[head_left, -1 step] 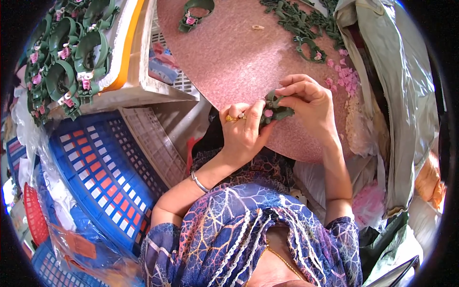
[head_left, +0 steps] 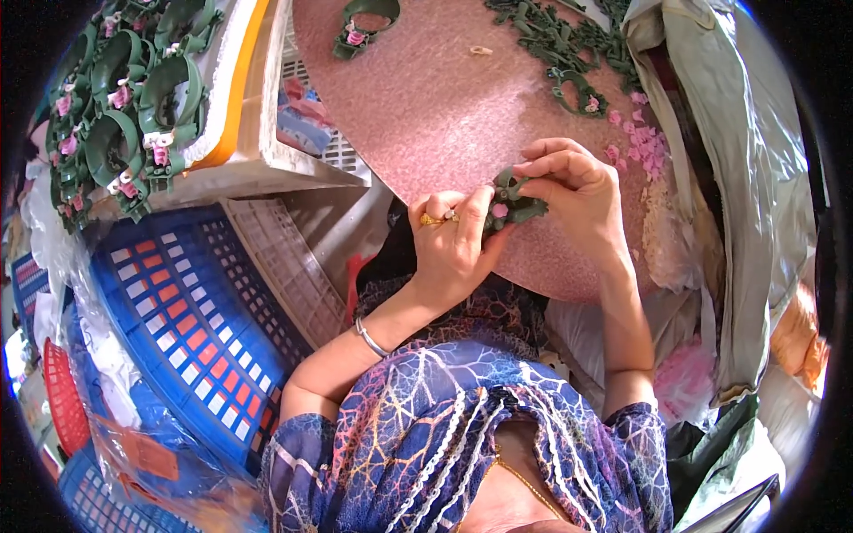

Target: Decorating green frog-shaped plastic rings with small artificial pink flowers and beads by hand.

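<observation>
Between my two hands, over the near part of the pink tabletop, is a small dark green plastic ring piece (head_left: 524, 210) with a pink flower on it. My left hand (head_left: 451, 238) pinches its left side between thumb and fingers. With thumb and fingertips, my right hand (head_left: 576, 191) grips its upper right part. My fingers cover some of the piece. A similar green ring with a pink flower (head_left: 578, 94) lies just beyond my right hand, and another ring (head_left: 364, 25) lies at the far left of the tabletop.
Loose pink flowers (head_left: 643, 147) and a heap of green parts (head_left: 555, 40) lie on the pink tabletop (head_left: 418, 107) at the right and far side. Finished-looking rings (head_left: 111, 147) crowd a tray at the upper left. A blue plastic basket (head_left: 191, 333) stands left of me.
</observation>
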{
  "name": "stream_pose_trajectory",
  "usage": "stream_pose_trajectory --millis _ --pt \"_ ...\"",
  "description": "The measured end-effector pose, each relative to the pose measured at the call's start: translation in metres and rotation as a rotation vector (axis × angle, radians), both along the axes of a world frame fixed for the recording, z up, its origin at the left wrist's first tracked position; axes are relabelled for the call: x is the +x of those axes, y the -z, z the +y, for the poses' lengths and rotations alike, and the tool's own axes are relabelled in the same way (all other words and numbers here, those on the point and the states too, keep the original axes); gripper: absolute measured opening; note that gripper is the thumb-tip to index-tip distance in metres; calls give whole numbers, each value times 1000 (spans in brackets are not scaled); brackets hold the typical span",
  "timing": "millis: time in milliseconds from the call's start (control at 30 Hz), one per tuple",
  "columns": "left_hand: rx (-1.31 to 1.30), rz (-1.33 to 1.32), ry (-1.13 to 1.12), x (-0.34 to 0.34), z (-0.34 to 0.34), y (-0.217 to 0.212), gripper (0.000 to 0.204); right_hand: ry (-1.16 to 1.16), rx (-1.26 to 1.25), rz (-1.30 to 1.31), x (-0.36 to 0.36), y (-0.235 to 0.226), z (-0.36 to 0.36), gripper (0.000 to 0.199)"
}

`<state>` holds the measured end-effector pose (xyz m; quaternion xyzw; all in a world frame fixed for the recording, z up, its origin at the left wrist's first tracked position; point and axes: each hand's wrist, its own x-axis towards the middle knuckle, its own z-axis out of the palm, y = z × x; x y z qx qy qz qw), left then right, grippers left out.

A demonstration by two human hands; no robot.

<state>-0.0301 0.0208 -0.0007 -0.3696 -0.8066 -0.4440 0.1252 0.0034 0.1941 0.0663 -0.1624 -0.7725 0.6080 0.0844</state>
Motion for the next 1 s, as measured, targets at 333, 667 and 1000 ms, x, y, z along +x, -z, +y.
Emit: stream_pose_trajectory --millis 333,667,1000 --pt "-19 -40 41 2 -2 -1 62 -68 293 -27 -3 -15 -5 13" --pt "-23 -5 1 4 -1 -2 55 -299 429 -349 -28 -39 -1 12" --pt "24 -10 -23 -2 4 1 54 -313 782 -145 -20 -29 -3 14"
